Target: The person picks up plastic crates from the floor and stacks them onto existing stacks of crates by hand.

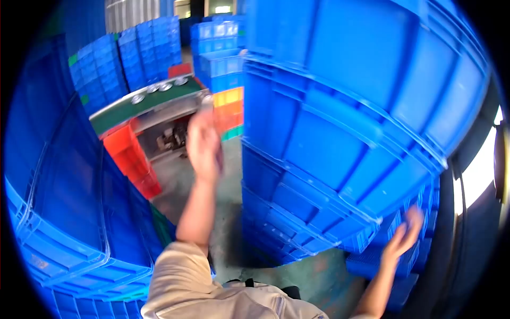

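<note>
My left hand (204, 143) is raised in front of me, blurred by motion, between the conveyor and a tall stack of blue crates (340, 143). Its fingers are smeared, and whether it holds anything cannot be made out. At the lower right, my right hand (405, 234) is lifted beside the same stack, with its fingers apart and nothing visible in it. Beyond the left hand runs a green conveyor belt (119, 112) in a metal frame, with several round silvery parts (166, 86) on it.
Another tall wall of blue crates (69, 196) rises close on the left. Red crates (130, 157) stand under the conveyor's near end. Orange crates (228, 109) are stacked beyond my left hand. More blue crate stacks (149, 53) stand behind. Grey-green floor (228, 196) shows between the stacks.
</note>
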The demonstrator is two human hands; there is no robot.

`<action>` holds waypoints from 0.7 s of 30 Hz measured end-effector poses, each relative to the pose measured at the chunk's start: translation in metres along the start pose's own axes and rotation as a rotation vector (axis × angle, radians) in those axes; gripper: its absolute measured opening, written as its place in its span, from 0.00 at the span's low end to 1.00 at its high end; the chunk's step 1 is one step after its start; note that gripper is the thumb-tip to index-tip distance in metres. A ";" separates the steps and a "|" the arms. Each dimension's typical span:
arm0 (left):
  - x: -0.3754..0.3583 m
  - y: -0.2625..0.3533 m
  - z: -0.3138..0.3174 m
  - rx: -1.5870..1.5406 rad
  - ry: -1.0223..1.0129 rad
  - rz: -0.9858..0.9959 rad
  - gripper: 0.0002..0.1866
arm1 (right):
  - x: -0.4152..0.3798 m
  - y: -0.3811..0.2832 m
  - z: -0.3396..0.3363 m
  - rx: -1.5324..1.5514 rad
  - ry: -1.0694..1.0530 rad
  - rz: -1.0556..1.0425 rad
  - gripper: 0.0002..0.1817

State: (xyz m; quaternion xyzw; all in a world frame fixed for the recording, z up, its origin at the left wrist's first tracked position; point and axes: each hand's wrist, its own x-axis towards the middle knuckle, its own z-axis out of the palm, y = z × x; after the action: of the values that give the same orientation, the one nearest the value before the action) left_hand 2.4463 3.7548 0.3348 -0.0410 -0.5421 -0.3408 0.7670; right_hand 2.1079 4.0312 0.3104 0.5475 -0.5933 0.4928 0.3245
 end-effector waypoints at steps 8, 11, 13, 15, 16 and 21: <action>-0.223 -0.109 -0.128 0.406 0.314 -0.814 0.07 | -0.424 0.074 0.050 -0.349 -1.802 0.778 0.24; -0.213 -0.102 -0.138 0.345 0.287 -1.266 0.08 | -0.400 0.077 0.110 -0.225 -1.827 0.637 0.24; -0.220 -0.107 -0.153 0.488 0.155 -1.284 0.10 | -0.369 0.083 0.153 -0.167 -1.815 0.579 0.23; -0.235 -0.120 -0.180 0.624 0.019 -1.297 0.12 | -0.338 0.087 0.198 -0.119 -1.786 0.515 0.23; -0.240 -0.131 -0.197 0.777 -0.180 -1.224 0.12 | -0.321 0.087 0.220 -0.100 -1.769 0.481 0.23; -0.250 -0.203 -0.266 0.852 -0.202 -1.304 0.13 | -0.264 0.064 0.327 -0.038 -1.719 0.398 0.23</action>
State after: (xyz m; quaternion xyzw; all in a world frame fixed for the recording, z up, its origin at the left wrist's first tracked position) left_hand 2.4996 3.6044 -0.0513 0.5523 -0.6080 -0.4797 0.3087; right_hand 2.1463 3.8050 -0.0481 0.6098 -0.7246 -0.0523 -0.3169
